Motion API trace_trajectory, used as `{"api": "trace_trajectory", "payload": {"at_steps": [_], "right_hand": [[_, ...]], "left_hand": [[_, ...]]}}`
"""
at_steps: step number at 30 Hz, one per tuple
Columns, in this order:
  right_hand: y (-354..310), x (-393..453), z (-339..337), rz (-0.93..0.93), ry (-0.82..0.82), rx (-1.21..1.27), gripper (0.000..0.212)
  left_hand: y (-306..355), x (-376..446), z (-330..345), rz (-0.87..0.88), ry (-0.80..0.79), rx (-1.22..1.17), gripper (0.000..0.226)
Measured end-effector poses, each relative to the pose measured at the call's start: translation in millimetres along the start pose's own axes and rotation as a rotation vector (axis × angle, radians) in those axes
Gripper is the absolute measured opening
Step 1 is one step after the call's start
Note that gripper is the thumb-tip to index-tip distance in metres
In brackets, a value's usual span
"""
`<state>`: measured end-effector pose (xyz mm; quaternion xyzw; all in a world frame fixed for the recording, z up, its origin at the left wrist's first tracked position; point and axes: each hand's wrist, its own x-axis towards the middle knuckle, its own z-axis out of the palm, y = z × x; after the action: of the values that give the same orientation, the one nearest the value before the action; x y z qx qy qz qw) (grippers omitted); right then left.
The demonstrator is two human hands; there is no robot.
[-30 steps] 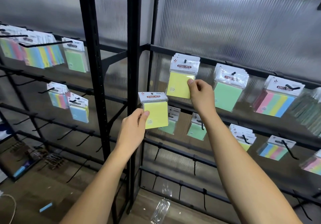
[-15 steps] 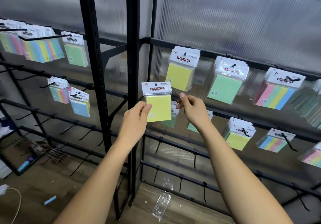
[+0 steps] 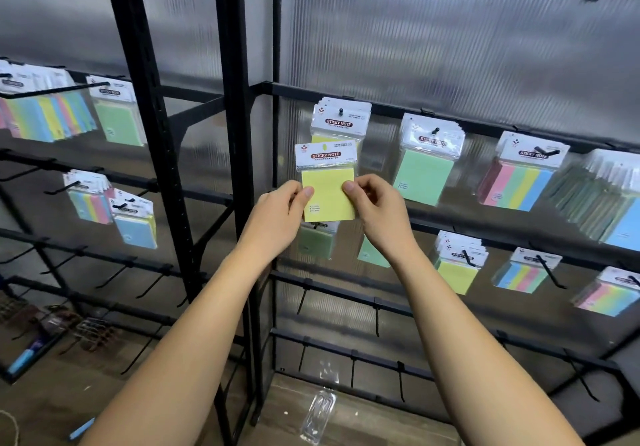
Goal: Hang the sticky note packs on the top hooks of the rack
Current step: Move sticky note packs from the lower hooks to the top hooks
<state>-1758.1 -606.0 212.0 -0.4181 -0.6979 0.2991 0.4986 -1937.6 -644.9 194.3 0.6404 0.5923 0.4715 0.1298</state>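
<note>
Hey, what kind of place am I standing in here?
Probably a shop's stationery display or stockroom: black racks of peg hooks carry retail sticky note packs, and both hands hold a yellow pack below the top row.

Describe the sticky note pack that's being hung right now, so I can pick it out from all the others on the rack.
Find the thick black upright post mid-frame; just right of it, below the top rail's leftmost hook, sits the yellow pack. Unlike its neighbours it hangs on no hook: the left hand and right hand pinch its side edges.
</note>
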Motion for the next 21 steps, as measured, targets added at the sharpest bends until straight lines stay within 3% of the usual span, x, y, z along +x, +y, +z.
{"api": "trace_trajectory", "payload": {"at_steps": [6,21], "right_hand": [[-17,23,0,-0.053,0.157,-0.009,0.023],[-10,49,13,-0.015,0.196,-0.082,0.029]], "left_hand": [[-9,7,-4,-0.038,-0.006,0.051,0.029],[-21,12,-3,-0.079,0.026,0.027,0.026]]}}
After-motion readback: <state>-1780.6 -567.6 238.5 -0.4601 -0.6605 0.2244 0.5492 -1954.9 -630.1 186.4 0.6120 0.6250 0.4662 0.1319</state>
